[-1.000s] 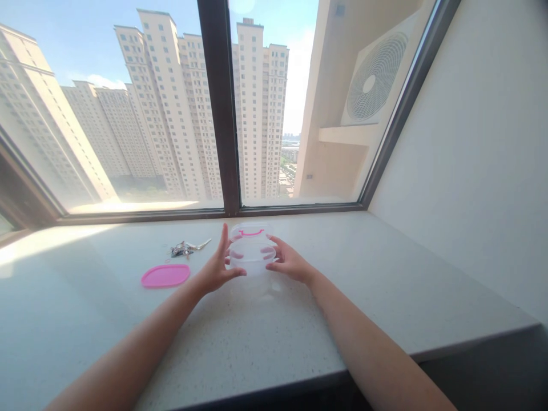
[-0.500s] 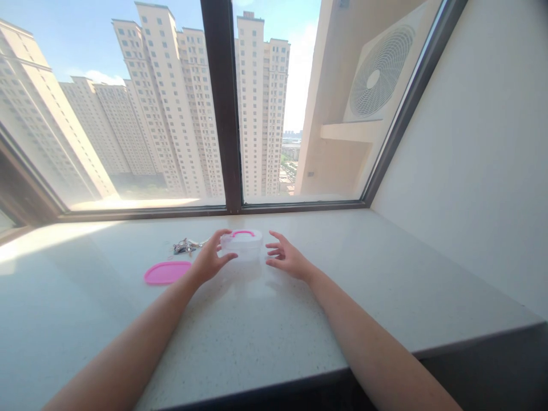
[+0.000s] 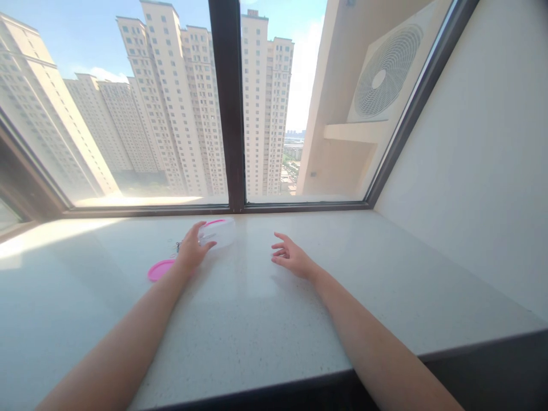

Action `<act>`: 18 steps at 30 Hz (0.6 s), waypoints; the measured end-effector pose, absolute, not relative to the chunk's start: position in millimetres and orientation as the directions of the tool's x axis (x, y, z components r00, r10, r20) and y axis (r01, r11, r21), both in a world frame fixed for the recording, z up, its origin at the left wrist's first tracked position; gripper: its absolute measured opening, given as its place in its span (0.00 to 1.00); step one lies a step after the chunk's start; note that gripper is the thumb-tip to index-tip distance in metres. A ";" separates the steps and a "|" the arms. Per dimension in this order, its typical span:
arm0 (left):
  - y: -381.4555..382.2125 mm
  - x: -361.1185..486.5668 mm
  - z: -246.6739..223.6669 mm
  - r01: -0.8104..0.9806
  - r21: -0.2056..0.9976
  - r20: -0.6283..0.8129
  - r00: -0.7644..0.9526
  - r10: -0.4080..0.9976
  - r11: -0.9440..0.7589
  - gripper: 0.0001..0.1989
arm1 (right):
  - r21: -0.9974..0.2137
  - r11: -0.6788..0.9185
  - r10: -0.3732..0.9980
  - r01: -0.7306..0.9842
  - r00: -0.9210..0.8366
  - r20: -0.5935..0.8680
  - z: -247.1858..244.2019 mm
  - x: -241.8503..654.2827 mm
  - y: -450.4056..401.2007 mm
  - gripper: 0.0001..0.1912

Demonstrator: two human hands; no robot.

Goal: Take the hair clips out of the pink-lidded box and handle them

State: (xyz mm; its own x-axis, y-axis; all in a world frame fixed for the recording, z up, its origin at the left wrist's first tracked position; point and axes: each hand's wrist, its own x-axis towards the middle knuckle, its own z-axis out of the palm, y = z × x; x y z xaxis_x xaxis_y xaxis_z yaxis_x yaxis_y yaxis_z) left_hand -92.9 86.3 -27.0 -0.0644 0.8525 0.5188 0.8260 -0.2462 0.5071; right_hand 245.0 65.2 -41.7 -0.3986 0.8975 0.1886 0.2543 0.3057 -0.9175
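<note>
A clear plastic box [image 3: 222,233] with a pink handle on top is near the window side of the white counter. My left hand [image 3: 193,246] grips its left side, thumb in front and fingers behind. Over to the right, my right hand [image 3: 290,255] hovers above the counter with its fingers apart, touching nothing. A pink oval lid [image 3: 160,270] lies flat beside my left forearm, which covers part of it. Small dark metallic items [image 3: 178,247] show just left of my left hand, mostly hidden behind it.
The white counter [image 3: 257,319] ends at a dark front edge. A brown window frame [image 3: 299,208] runs along its back, and a white wall [image 3: 479,171] bounds the right side.
The box has moved left and slightly back in my left hand, which now covers more of the metallic items. My right hand stays open, nearly in place, now farther from the box.
</note>
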 end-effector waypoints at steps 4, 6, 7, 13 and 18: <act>84.7 -90.3 -27.5 0.831 0.487 0.543 -0.047 0.838 -0.268 0.34 | -0.907 0.318 0.902 0.276 -0.382 0.200 -42.1 245.7 66.7 0.35; 83.5 -87.9 -27.2 0.829 0.481 0.550 -0.031 0.835 -0.286 0.36 | -0.901 0.325 0.905 0.287 -0.372 0.207 -43.0 246.6 68.1 0.33; 83.1 -86.9 -27.1 0.827 0.479 0.554 -0.025 0.832 -0.295 0.37 | -0.898 0.327 0.907 0.295 -0.364 0.211 -43.4 247.1 68.8 0.32; 81.0 -84.3 -25.6 0.823 0.477 0.598 -0.047 0.800 -0.309 0.45 | -0.888 0.341 0.924 0.309 -0.285 0.256 -44.5 250.8 74.2 0.26; 66.0 -74.3 -9.3 0.850 0.444 0.723 -0.152 0.673 -0.285 0.37 | -0.910 0.285 0.951 0.301 -0.205 0.230 -42.7 252.0 77.1 0.11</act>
